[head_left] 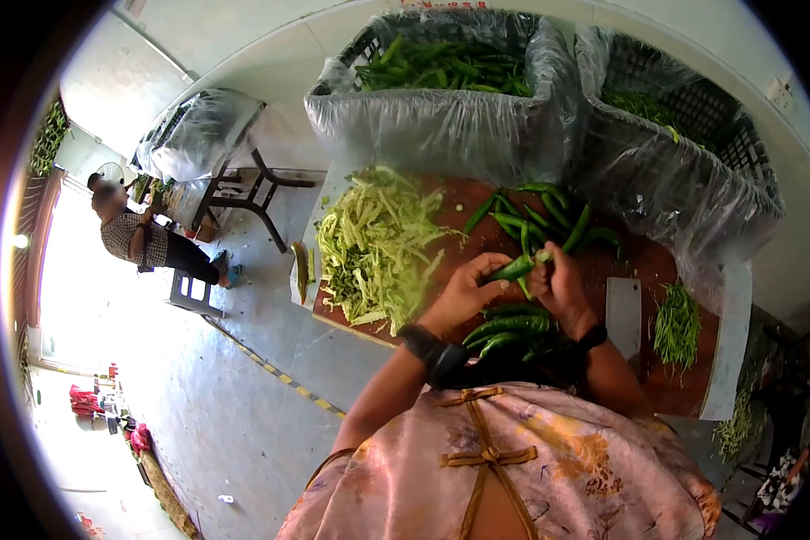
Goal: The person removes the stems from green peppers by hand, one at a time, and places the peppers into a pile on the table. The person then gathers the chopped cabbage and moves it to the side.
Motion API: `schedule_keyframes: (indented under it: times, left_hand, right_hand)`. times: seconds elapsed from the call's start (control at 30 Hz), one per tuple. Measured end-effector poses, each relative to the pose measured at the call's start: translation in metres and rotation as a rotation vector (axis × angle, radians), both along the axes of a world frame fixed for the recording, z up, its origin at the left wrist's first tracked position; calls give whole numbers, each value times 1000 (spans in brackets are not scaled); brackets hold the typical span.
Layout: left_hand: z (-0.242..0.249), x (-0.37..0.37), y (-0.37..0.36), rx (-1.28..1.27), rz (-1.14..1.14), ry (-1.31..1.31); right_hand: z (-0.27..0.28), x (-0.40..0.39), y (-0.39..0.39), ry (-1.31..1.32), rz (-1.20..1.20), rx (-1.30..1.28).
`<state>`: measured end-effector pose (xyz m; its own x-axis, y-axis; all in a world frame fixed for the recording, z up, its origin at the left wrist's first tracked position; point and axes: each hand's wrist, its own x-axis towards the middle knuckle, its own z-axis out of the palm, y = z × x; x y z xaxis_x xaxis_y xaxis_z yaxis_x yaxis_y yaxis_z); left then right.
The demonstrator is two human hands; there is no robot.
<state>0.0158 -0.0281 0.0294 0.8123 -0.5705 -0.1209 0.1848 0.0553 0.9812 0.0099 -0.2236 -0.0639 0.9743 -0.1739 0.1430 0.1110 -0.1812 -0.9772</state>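
Pink patterned clothing [405, 468] fills the foreground, its wearer's bent forearms reaching over a brown board [675, 387]. Hands together above the board's middle, the left hand [473, 290] grips a green pepper [515, 268] between thumb and fingers as the right hand [562, 286] closes on its other end. Whole peppers [513, 329] lie in a row just nearer, with a loose pile [558, 211] just beyond. Board surface shows between a cleaver [623, 310] and thin green strips [679, 328] at its right side; pale scraps [378, 247] crowd its left, past which gray floor [261, 432] stretches open. Plastic-lined crates [423, 126] stand along the far edge, below red wall characters [459, 4] too cropped to read. Well left of the board, another person [153, 238] stands near a stool [184, 290].
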Motion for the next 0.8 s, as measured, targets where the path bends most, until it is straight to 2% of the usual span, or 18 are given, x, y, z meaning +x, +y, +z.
schedule_keyframes:
  times: [0.03,0.1,0.13,0.2,0.23,0.3,0.33,0.4,0.47,0.57,0.67,0.73,0.8]
  left_hand:
    - [-3,2,2,80,68,-129]
    - [-2,5,14,280,167,-290]
    - [-10,10,21,283,166,-288]
    - [-25,17,29,437,245,-334]
    - [-25,15,28,437,242,-332]
    - [-21,11,27,537,116,-332]
    - [-26,9,26,537,118,-332]
    - [-45,6,22,460,-28,-316]
    - [-64,6,20,424,-59,-332]
    - [-70,3,18,412,-110,-318]
    - [-71,4,16,425,-122,-287]
    - [-66,4,14,415,-117,-285]
    - [-57,4,11,487,36,-569]
  right_hand:
    - [16,-1,-7,2,2,1]
    - [47,1,-28,211,414,1261]
    - [50,4,-34,159,397,1228]
    - [62,1,-36,194,147,879]
    - [64,0,-35,195,145,880]
    - [65,-1,-33,314,124,415]
    - [52,0,-33,314,125,415]
    - [15,0,-34,234,155,-313]
    - [24,-8,-23,259,167,-357]
    - [19,-14,-14,224,222,-743]
    - [17,-14,-10,229,256,-820]
    - [12,-13,-11,201,241,-779]
    - [17,-11,-11,174,226,-739]
